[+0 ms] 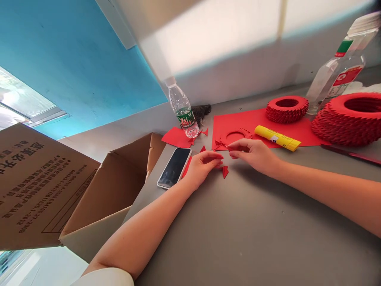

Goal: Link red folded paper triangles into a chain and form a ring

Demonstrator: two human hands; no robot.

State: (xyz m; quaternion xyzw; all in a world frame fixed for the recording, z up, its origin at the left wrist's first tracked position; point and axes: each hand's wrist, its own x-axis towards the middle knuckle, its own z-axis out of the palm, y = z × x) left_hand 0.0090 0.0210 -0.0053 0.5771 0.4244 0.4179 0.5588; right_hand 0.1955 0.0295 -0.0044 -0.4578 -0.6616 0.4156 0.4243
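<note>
Over the grey table (256, 230), my left hand (203, 166) has its thumb and fingers pinched together; anything between them is too small to make out. Close to its right, my right hand (257, 155) is also closed in a pinch, its fingertips beside small red paper pieces (219, 143); what it holds is hidden. A folded red piece (225, 172) lies just below the fingertips. Behind my right hand, a thin red ring (239, 134) of folded pieces lies on a red sheet (238, 120). A yellow glue tube (277, 138) lies across the sheet's front edge.
A phone (174, 167) lies left of my left hand, with a water bottle (184, 111) behind it. Two thick red rings (287, 110) and a glass bottle (342, 71) stand at the right. An open cardboard box (119, 178) adjoins the table's left edge.
</note>
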